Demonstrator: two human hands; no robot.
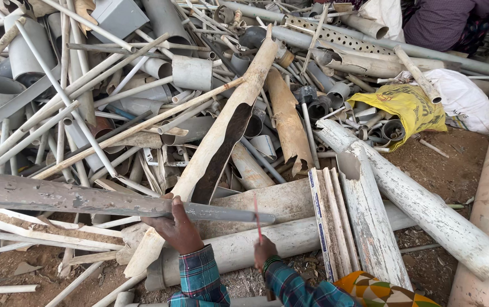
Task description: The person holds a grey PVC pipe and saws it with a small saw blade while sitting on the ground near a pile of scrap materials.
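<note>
With the left hand (pixel 177 227) clamped around the grey pipe (pixel 85 196), keep it steady while the right hand (pixel 264 251), fingers closed on the thin red blade (pixel 257 219), works near its right end.

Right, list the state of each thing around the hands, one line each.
left hand: gripping the long grey pipe
long grey pipe: held level above the heap, scuffed
right hand: closed on the thin red stick
thin red stick: upright, slightly tilted
split brown pipe: cracked open lengthwise
white pipe: lying on dirt, peeling
yellow bag: crumpled
</note>
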